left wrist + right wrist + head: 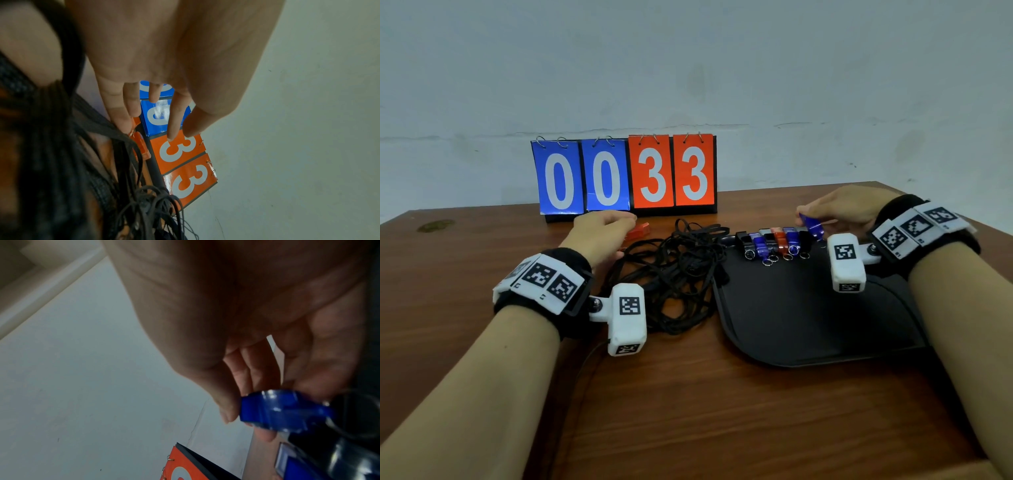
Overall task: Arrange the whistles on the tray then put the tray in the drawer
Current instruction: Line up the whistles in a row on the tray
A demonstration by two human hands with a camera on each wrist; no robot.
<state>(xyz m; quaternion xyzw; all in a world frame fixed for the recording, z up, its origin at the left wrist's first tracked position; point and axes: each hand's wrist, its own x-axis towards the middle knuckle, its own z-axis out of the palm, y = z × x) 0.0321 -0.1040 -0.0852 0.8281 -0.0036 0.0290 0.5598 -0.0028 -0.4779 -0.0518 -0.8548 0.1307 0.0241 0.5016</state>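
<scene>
A black tray (808, 318) lies on the table at the right. Along its far edge stands a row of whistles (774, 241) in black, blue and orange, each with a key ring. My right hand (835, 209) pinches a blue whistle (812, 226) (285, 410) just above the right end of that row. My left hand (602, 233) reaches with straight fingers (121, 118) over an orange whistle (638, 231) (140, 146) lying on the table, touching it at the tangled black cords (678, 270).
A flip scoreboard (625, 174) reading 0033 stands at the back of the wooden table (688, 411), close behind the left hand. The pale wall (688, 68) rises behind it. The cords spread between my hands, left of the tray.
</scene>
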